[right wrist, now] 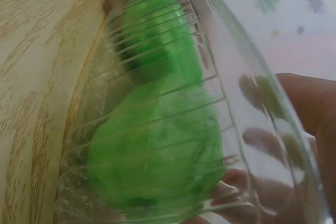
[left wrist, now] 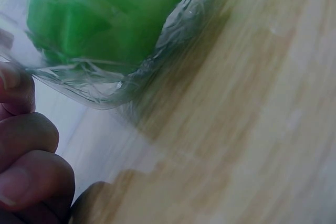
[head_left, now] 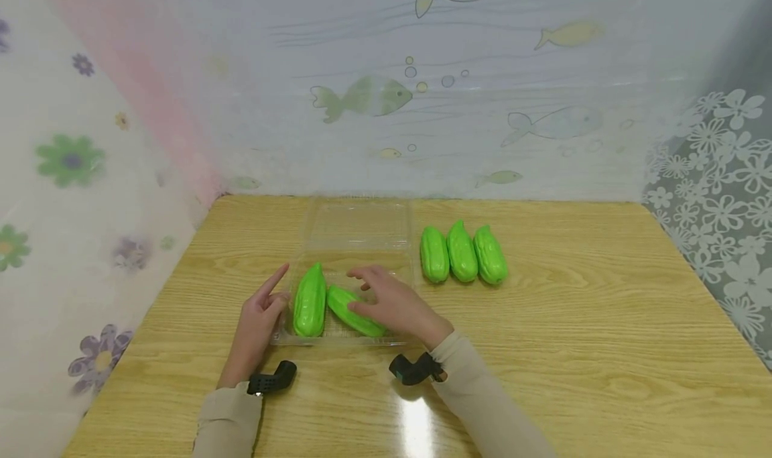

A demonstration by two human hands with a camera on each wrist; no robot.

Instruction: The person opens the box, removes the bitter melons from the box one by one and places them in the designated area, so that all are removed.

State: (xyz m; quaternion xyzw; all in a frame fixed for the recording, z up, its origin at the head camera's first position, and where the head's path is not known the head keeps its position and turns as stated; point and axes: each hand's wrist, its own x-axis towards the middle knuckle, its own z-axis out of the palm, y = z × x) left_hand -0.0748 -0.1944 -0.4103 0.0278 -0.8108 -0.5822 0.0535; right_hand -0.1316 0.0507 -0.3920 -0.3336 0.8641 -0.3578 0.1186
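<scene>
A clear plastic clamshell box [head_left: 338, 340] lies on the table with its lid folded back. Inside it, one bright green ridged gourd [head_left: 309, 304] lies lengthwise at the left, pointed end away from me. A second green gourd [head_left: 352, 312] lies slanted beside it. My left hand [head_left: 256, 320] holds the box's left rim, index finger stretched forward; the left wrist view shows the other fingers [left wrist: 31, 135] curled beside the plastic wall. Over the slanted gourd, my right hand [head_left: 392, 304] has its thumb right at the gourd and its fingers spread loosely above the box.
Three more green gourds [head_left: 462, 253] lie side by side on the wooden table [head_left: 573, 324], right of the box. The transparent lid [head_left: 362, 223] reaches toward the fish-patterned curtain [head_left: 362, 96] at the back. Flowered sheets hang along both sides.
</scene>
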